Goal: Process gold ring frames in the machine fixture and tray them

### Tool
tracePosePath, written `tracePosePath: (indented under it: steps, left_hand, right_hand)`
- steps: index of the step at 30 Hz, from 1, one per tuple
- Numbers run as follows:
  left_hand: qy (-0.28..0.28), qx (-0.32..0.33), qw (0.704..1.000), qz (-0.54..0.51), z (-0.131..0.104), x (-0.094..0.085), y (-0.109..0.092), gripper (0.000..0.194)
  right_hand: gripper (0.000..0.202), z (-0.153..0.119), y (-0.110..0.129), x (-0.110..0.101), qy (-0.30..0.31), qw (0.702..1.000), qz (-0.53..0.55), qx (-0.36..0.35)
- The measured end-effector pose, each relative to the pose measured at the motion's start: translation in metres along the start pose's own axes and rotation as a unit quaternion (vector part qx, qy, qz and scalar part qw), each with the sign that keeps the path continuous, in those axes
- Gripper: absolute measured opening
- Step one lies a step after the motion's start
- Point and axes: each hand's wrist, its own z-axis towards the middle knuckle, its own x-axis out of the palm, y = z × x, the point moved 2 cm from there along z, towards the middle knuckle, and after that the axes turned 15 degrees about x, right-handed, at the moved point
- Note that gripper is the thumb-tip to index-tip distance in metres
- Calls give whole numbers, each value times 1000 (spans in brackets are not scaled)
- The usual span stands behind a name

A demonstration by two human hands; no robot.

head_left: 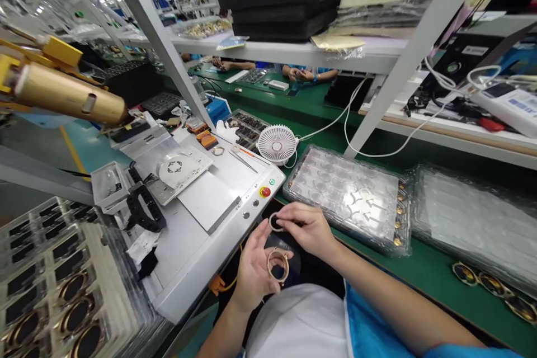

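Observation:
My left hand is palm up, holding a rose-gold watch case, a round open frame with lugs, against its fingers. Between the thumb and fingers of my right hand is a thin pale ring, lifted above the case and apart from it. The left index fingertip comes close to this ring; whether it touches cannot be made out. Both hands are in front of my body, just off the edge of the white machine bench.
On the machine bench are a red emergency button, tweezers and a round fixture. A white fan and plastic-covered trays stand on the green table. Stacked trays of watch parts are at left, a brass cylinder above.

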Motion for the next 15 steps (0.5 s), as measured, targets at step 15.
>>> tracePosePath:
  steps: [15]
  left_hand:
    - [-103,-47,994,-3,-20,-56,-4,101]
  right_hand:
    - [24,32,-6,28,183,977,-87,70]
